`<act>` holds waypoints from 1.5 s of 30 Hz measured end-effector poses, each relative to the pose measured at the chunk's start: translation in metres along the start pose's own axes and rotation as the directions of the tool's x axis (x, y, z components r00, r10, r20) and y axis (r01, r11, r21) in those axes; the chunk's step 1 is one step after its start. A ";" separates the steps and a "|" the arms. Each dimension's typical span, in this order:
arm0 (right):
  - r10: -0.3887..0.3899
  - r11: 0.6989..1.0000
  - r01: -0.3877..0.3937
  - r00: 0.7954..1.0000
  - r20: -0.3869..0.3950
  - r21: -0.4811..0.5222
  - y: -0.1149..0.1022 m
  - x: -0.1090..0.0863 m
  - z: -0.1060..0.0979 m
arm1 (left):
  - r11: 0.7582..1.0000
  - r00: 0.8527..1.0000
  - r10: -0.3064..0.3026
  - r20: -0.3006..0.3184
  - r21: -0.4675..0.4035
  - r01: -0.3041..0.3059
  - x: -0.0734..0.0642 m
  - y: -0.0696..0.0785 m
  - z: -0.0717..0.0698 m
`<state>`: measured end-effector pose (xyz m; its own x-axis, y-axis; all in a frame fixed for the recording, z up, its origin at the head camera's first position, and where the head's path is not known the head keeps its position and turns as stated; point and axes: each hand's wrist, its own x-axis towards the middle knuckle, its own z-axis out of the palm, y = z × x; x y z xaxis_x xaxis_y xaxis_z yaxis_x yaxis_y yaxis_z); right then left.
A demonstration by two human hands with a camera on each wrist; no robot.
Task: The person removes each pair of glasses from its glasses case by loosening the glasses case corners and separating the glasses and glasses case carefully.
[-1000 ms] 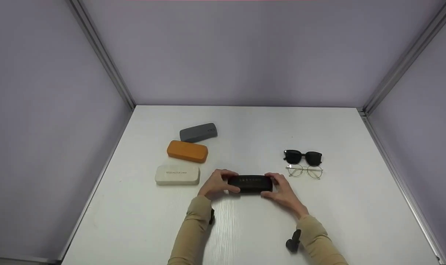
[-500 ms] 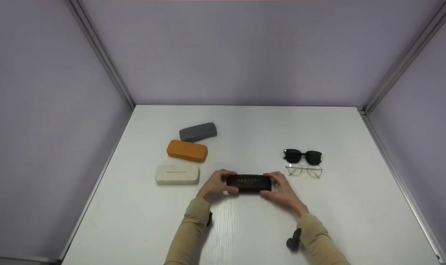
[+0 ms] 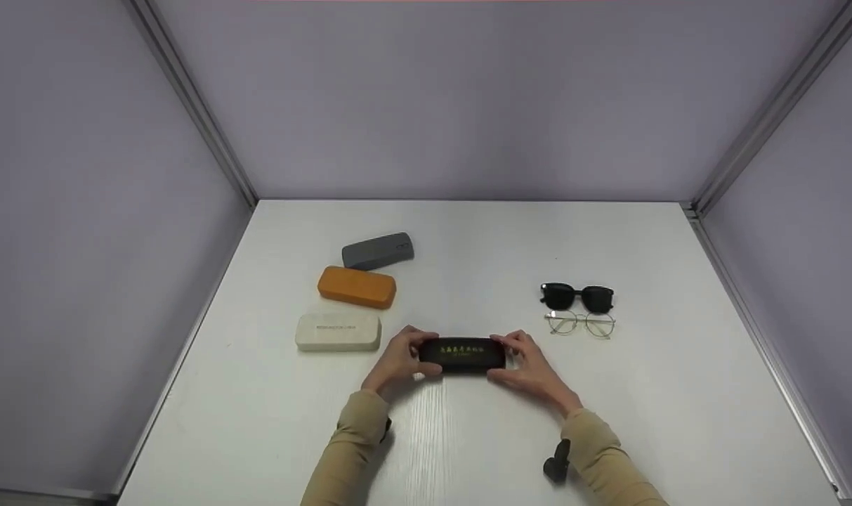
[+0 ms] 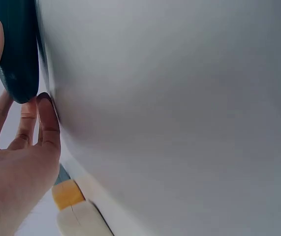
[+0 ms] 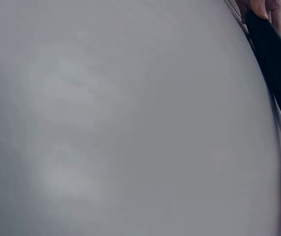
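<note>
A black glasses case (image 3: pixel 462 355) with gold lettering on its lid is closed and lies lengthwise between my two hands. My left hand (image 3: pixel 400 360) grips its left end, the thumb along the near side and the fingers at the far side. At the other end my right hand (image 3: pixel 532 367) holds it the same way. In the left wrist view the dark case (image 4: pixel 19 54) shows close over the table, with the thumb on its side. The right wrist view catches the case (image 5: pixel 273 64) at its edge, and only parts of the fingers appear there.
To the left lie a cream glasses case (image 3: pixel 338 333), an orange one (image 3: pixel 357 287) and a grey one (image 3: pixel 378 251), in a column going back. Black sunglasses (image 3: pixel 577 298) and thin-framed round glasses (image 3: pixel 580 325) lie at the right of the white table (image 3: pixel 678 393).
Both hands have moved the black case slightly left and toward me, and its gold lettering shows more clearly. The other cases and the glasses have stayed in place.
</note>
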<state>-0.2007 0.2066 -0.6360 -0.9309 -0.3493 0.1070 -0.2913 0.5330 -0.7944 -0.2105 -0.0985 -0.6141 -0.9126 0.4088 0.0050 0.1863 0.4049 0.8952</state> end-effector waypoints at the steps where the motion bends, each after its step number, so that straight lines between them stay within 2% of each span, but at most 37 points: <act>1: -0.006 1.000 0.006 1.000 0.005 0.007 -0.001 0.000 0.002 | 1.000 1.000 0.005 -0.012 0.015 -0.004 -0.002 -0.001 -0.001; 5: -0.060 0.998 0.059 0.998 0.021 0.025 -0.005 0.001 0.009 | 0.998 0.998 0.011 -0.065 0.059 -0.007 -0.012 -0.003 -0.007; 9: -0.100 0.995 0.099 0.995 0.026 0.030 -0.011 0.004 0.017 | 0.997 0.994 -0.017 -0.106 0.067 0.024 -0.022 -0.005 -0.013; 15: -0.136 0.990 0.136 0.991 0.018 0.033 -0.019 0.008 0.029 | 0.992 0.991 -0.047 -0.124 0.110 0.060 -0.035 -0.007 -0.025; 21: -0.123 0.992 0.123 0.992 0.028 0.023 -0.030 0.012 0.044 | 0.980 0.991 -0.016 -0.132 0.196 0.041 -0.051 -0.013 -0.037; 23: -0.114 0.993 0.113 0.993 0.023 0.019 -0.035 0.013 0.049 | 0.980 0.990 -0.020 -0.140 0.191 0.047 -0.058 -0.015 -0.041; 25: -0.119 0.993 0.119 0.993 0.014 0.025 -0.041 0.014 0.055 | 0.985 0.986 -0.050 -0.156 0.154 0.075 -0.064 -0.018 -0.046; 28: -0.142 0.989 0.141 0.990 0.001 0.048 -0.050 0.016 0.065 | 0.989 0.973 -0.107 -0.205 0.082 0.126 -0.073 -0.022 -0.053; 34: -0.175 0.974 0.175 0.984 -0.012 0.144 -0.063 0.021 0.087 | 0.974 0.926 -0.217 -0.308 -0.003 0.227 -0.090 -0.030 -0.070; 40: -0.154 0.967 0.151 0.988 0.001 0.206 -0.079 0.031 0.110 | 0.949 0.890 -0.306 -0.337 -0.029 0.315 -0.105 -0.037 -0.091; 45: -0.141 0.971 0.132 0.989 0.033 0.199 -0.092 0.041 0.127 | 0.925 0.862 -0.371 -0.347 -0.055 0.376 -0.117 -0.043 -0.108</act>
<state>-0.1841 0.0447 -0.6342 -0.8725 -0.4466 0.1981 -0.3620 0.3185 -0.8761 -0.1513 -0.2517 -0.6050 -0.9816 -0.0817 -0.1727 -0.1906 0.4829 0.8547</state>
